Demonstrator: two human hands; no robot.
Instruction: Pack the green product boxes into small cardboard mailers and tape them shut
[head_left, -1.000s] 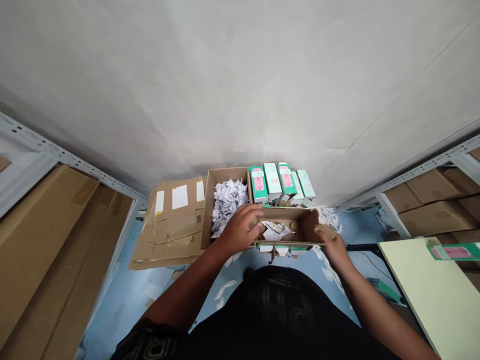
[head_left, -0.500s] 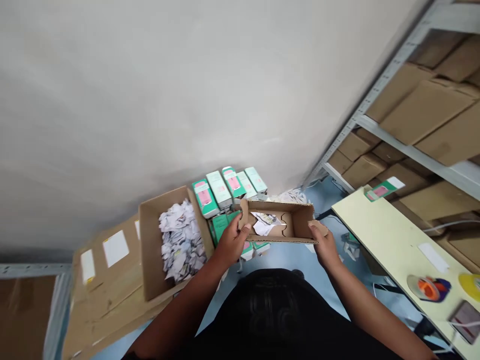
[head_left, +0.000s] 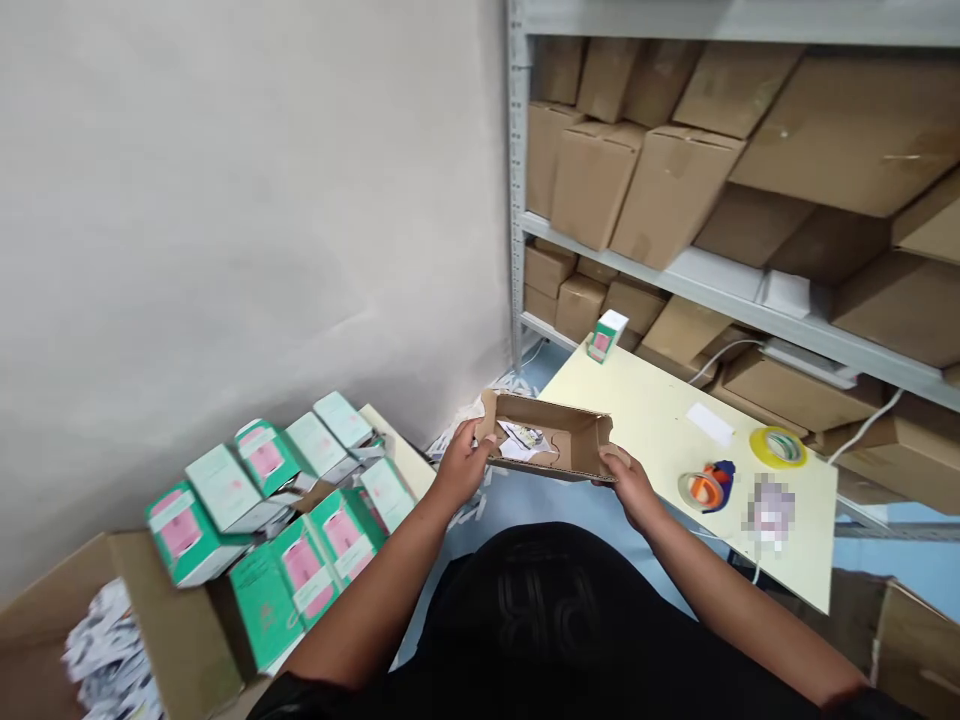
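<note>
An open-topped cardboard box (head_left: 581, 455) is held level in front of my body, a few crumpled scraps of printed paper (head_left: 525, 440) lying on its bottom. At its left end my left hand (head_left: 463, 462) grips the wall, thumb over the edge. My right hand (head_left: 628, 485) is closed on the opposite end, thumb on top. Below and to the left stand several green and white cartons with pink panels (head_left: 304, 570), nearest to my left forearm.
A large carton (head_left: 176, 630) of shredded paper (head_left: 112, 655) is at lower left. On the right, a pale table (head_left: 645, 410) bears a small green box (head_left: 606, 336), a yellow tape roll (head_left: 778, 447) and a tape dispenser (head_left: 706, 488). Shelves (head_left: 720, 290) of cardboard boxes stand behind it.
My view and body have turned right, bringing the box over beside the table. Both hands keep their hold on it, and the paper scraps stay inside. The large carton has slid toward lower left.
</note>
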